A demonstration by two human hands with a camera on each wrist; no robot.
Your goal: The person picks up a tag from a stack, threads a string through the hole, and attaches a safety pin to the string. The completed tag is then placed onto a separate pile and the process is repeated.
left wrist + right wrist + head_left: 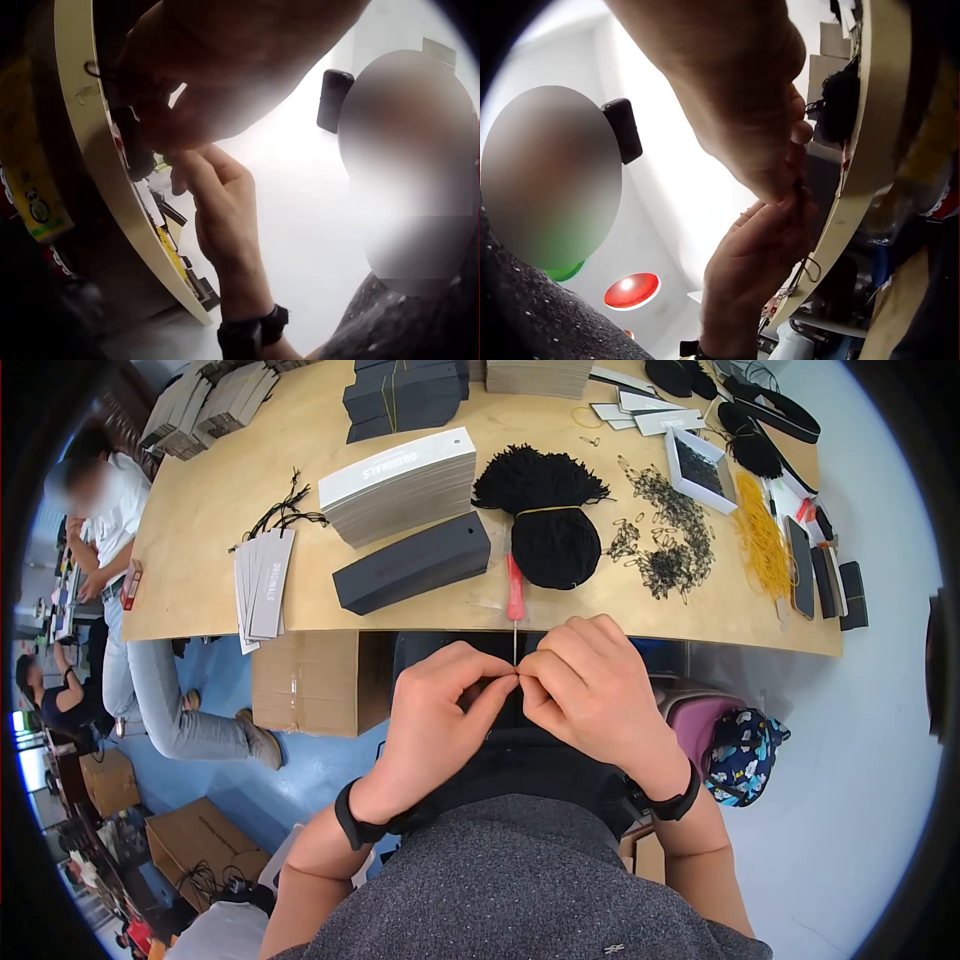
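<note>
Just off the table's front edge, my left hand (pixel 437 715) and right hand (pixel 600 695) meet fingertip to fingertip. Both pinch a thin black cord, mostly hidden by the fingers; a loop of the cord (pixel 812 270) sticks out in the right wrist view. A red-handled tool (pixel 515 595) lies at the edge under clear tape, its thin metal shaft pointing down to my fingertips. Behind it sits a bundle of black cords (pixel 556 550) tied with a yellow band. To the left stand a dark stack of tags (pixel 412 565) and a white stack of tags (pixel 398 485).
Strung tags (pixel 265 585) overhang the table's front left edge. Small black pins (pixel 665 540) are scattered at right beside a white box (pixel 700 470) and yellow rubber bands (pixel 762 545). A cardboard box (pixel 305 685) stands under the table. Another person (pixel 110 530) is at the left.
</note>
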